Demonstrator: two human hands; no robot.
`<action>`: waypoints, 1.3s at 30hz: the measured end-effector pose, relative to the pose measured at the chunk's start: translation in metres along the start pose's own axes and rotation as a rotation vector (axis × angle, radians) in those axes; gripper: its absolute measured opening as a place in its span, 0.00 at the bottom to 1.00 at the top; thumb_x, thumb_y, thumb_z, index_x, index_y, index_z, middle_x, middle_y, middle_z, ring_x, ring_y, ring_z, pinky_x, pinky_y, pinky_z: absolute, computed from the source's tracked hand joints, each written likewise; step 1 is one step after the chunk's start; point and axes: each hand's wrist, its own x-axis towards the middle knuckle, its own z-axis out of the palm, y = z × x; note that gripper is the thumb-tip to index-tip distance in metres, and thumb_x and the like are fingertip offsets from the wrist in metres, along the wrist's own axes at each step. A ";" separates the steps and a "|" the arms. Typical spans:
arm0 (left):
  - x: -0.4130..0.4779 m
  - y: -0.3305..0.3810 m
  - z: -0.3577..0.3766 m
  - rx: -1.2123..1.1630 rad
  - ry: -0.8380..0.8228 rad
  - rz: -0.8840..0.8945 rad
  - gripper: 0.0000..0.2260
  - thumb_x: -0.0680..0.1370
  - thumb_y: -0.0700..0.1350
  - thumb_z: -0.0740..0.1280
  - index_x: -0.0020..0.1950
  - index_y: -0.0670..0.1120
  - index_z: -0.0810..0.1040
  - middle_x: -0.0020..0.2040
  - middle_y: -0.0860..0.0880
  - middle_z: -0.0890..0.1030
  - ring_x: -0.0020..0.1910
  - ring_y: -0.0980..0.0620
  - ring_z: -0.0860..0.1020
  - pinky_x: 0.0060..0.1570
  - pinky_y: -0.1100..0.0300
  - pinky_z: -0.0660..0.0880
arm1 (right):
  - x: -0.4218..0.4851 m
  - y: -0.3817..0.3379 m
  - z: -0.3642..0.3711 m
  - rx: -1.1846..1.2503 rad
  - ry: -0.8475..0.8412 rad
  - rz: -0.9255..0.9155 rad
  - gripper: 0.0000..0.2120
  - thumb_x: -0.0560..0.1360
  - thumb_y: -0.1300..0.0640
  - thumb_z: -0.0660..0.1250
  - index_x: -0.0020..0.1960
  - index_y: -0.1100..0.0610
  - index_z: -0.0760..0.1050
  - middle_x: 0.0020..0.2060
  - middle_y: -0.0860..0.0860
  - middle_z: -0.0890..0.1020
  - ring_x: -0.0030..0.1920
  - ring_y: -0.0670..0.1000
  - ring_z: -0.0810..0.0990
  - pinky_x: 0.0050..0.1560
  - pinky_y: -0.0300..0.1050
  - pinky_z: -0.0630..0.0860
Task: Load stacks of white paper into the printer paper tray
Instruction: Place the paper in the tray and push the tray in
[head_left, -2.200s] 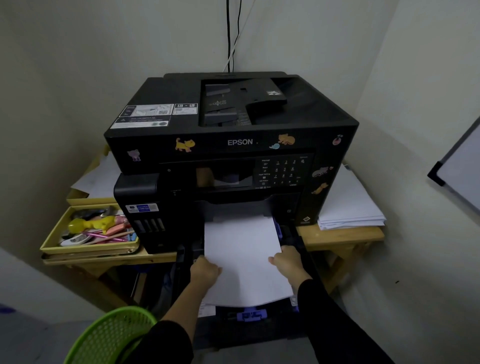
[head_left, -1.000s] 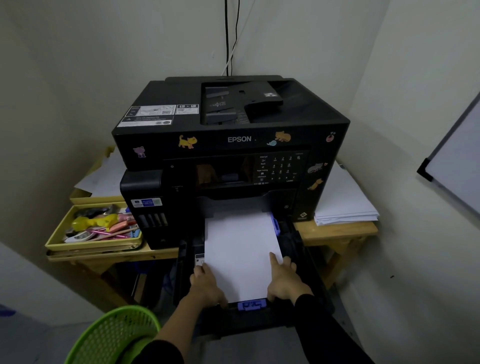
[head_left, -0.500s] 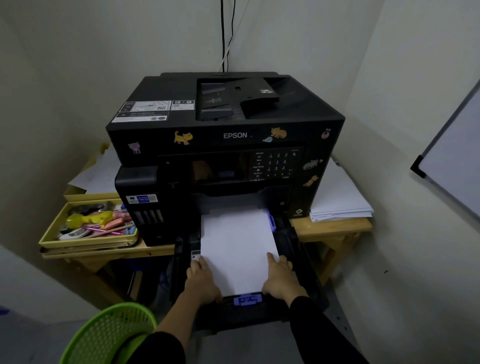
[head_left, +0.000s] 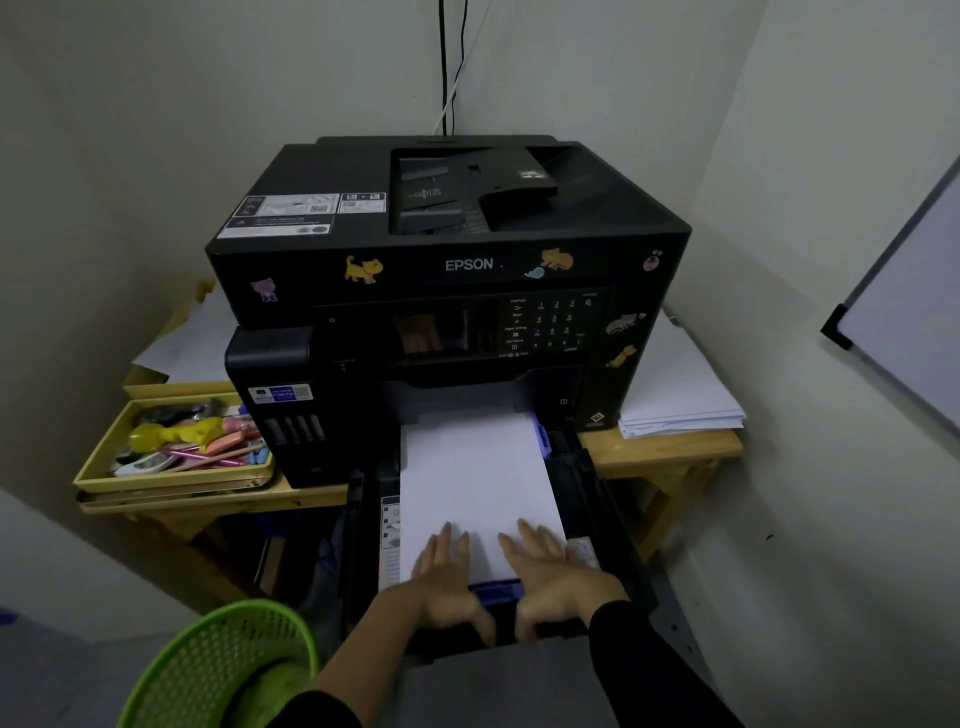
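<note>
Head view, the only one. Black Epson printer (head_left: 447, 270) sits on a wooden table (head_left: 660, 452) in a room corner; its paper tray (head_left: 597, 493) is pulled out toward the wearer, below the front panel. White paper stack (head_left: 475, 478) lies flat in the tray, far end tucked under the printer's front, right edge against a blue side guide (head_left: 541, 439), near edge meeting a blue end guide (head_left: 496, 590). Left hand (head_left: 447, 587): flat and spread, palm down, fingers resting on the near left part of the stack, heel over the tray's front edge; grips nothing. Right hand (head_left: 556, 584): likewise flat, fingers splayed on the near right part of the stack, thumb curled down over the tray front by the blue end guide; nothing enclosed. Both hands motion-blurred, so finger contact along the near paper edge cannot be resolved. Spare white sheets (head_left: 675, 395) piled on the table right of the printer. Yellow tray of stationery (head_left: 176, 441) on the left. Green mesh basket (head_left: 218, 670) at lower left.
</note>
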 end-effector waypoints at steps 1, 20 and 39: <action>0.000 0.001 0.004 0.068 -0.029 0.022 0.57 0.68 0.56 0.73 0.76 0.46 0.30 0.75 0.45 0.27 0.75 0.44 0.30 0.77 0.49 0.42 | -0.001 0.000 0.005 -0.060 -0.026 -0.019 0.59 0.65 0.53 0.75 0.76 0.48 0.32 0.75 0.49 0.28 0.75 0.53 0.28 0.76 0.58 0.38; -0.002 0.018 0.036 0.500 0.122 0.044 0.41 0.76 0.40 0.62 0.75 0.36 0.34 0.76 0.37 0.34 0.77 0.41 0.35 0.78 0.51 0.41 | 0.007 -0.007 0.049 -0.509 0.354 -0.068 0.43 0.75 0.59 0.62 0.76 0.66 0.35 0.76 0.64 0.38 0.77 0.62 0.36 0.74 0.58 0.33; 0.047 0.014 -0.010 0.532 0.198 0.034 0.40 0.76 0.41 0.63 0.77 0.38 0.37 0.78 0.39 0.37 0.78 0.44 0.37 0.78 0.52 0.43 | 0.059 -0.007 0.003 -0.548 0.412 -0.064 0.38 0.75 0.60 0.60 0.77 0.65 0.41 0.77 0.63 0.45 0.78 0.59 0.41 0.75 0.58 0.35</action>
